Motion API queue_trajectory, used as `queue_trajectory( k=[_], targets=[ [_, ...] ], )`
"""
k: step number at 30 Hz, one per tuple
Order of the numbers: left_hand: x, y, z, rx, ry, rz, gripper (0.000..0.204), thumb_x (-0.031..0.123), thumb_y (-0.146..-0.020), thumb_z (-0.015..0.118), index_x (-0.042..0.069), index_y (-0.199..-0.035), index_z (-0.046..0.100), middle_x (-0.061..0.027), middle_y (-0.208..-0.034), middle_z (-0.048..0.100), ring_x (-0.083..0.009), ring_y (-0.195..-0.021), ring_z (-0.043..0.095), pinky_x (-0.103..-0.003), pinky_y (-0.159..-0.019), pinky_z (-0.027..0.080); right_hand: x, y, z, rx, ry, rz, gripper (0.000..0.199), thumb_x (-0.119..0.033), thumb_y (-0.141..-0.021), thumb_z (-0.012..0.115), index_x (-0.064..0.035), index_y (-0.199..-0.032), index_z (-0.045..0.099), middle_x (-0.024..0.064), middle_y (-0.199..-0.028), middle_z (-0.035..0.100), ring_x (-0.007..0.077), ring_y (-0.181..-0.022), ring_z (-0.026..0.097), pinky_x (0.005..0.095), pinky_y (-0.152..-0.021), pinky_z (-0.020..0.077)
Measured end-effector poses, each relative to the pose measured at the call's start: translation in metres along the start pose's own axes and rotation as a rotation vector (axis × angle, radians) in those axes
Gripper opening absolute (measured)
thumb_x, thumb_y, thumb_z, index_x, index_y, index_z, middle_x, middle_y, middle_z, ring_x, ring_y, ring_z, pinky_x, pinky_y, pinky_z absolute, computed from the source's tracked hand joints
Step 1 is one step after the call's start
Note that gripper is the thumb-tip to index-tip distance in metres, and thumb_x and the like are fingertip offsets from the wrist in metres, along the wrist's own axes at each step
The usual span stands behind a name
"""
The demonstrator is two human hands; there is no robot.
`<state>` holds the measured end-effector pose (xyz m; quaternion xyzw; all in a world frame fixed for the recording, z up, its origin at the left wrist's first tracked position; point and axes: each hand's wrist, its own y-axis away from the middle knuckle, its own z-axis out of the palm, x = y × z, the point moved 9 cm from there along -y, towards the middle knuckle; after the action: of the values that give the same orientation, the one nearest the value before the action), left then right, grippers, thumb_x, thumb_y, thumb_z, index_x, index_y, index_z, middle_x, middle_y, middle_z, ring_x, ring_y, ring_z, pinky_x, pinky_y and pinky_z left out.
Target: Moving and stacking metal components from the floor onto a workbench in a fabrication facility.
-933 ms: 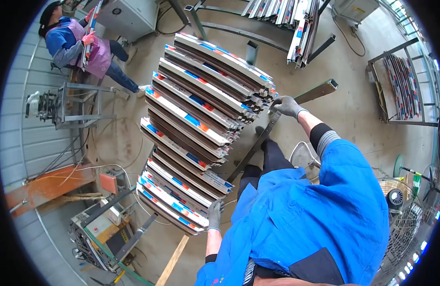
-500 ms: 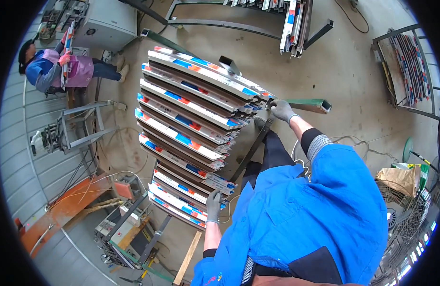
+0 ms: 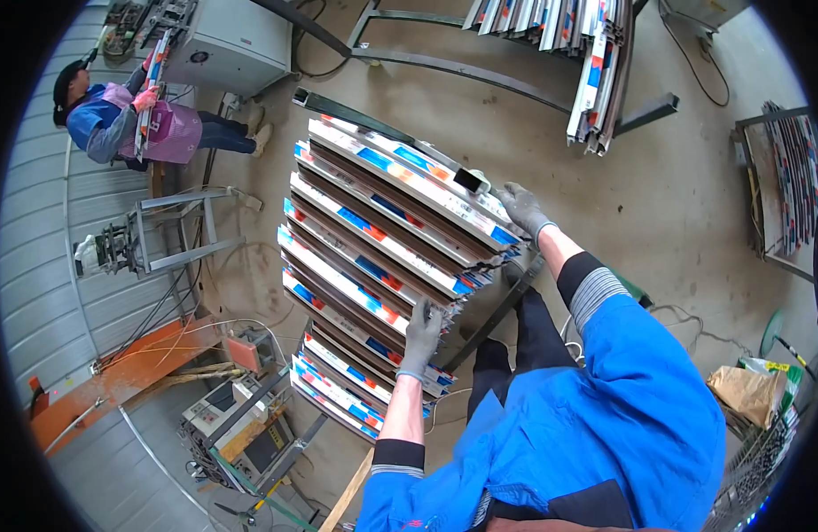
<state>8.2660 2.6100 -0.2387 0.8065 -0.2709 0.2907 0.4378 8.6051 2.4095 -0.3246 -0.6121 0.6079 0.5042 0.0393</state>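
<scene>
Long white-and-brown profiles [image 3: 373, 232] lie in tilted layers on a rack before me, patterned with blue and red film. My left hand [image 3: 421, 339], in a grey glove, is at the near ends of the middle layers, its fingers bent against them; whether it grips one is hidden. At the top right corner of the stack, my gloved right hand [image 3: 524, 208] closes over the end of the outermost profile [image 3: 457, 202]. Just left of that hand stands the square end of a dark rack post [image 3: 469, 182].
A co-worker [image 3: 129, 120] in a purple apron holds a profile at the upper left, beside a grey cabinet [image 3: 236, 49]. More profiles [image 3: 595, 84] rest on a rack at the top; another loaded rack [image 3: 786, 186] stands far right. A machine [image 3: 240, 430] sits lower left.
My left hand has moved up along the profile ends, from the bottom layers to the middle ones. My right hand has shifted onto the top corner beside the post. The view has shifted too.
</scene>
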Motion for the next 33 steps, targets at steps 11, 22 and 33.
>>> queue_trajectory(
  k=[11,22,33],
  targets=[
    [0.063,-0.106,0.051,0.031,0.056,-0.014,0.076,0.032,-0.095,0.064,-0.005,-0.151,0.027,-0.0278,-0.153,0.036,-0.0343,-0.14,0.042,-0.039,-0.109,0.042,0.017,-0.038,0.076,-0.414,0.015,-0.158,0.064,-0.057,-0.097,0.039,-0.0101,-0.137,0.056,0.0238,-0.138,0.055,0.0395,-0.13,0.05,0.0441,-0.109,0.0386],
    [0.051,-0.13,0.065,0.124,-0.005,-0.001,0.084,0.03,-0.089,0.069,-0.008,-0.149,0.027,-0.0339,-0.147,0.038,-0.0436,-0.14,0.035,-0.043,-0.118,0.029,0.002,-0.035,0.066,-0.29,0.092,-0.237,0.06,-0.052,-0.097,0.043,-0.0059,-0.134,0.057,0.0275,-0.131,0.059,0.0426,-0.122,0.055,0.0442,-0.105,0.0428],
    [0.054,-0.118,0.063,0.213,-0.109,-0.026,0.095,0.04,-0.087,0.072,-0.012,-0.15,0.023,-0.035,-0.151,0.029,-0.0438,-0.142,0.031,-0.041,-0.119,0.027,-0.043,0.013,0.033,-0.434,-0.083,0.017,0.082,-0.073,-0.087,0.052,-0.0005,-0.124,0.066,0.0242,-0.122,0.066,0.0341,-0.114,0.062,0.0385,-0.1,0.0432]
  ],
)
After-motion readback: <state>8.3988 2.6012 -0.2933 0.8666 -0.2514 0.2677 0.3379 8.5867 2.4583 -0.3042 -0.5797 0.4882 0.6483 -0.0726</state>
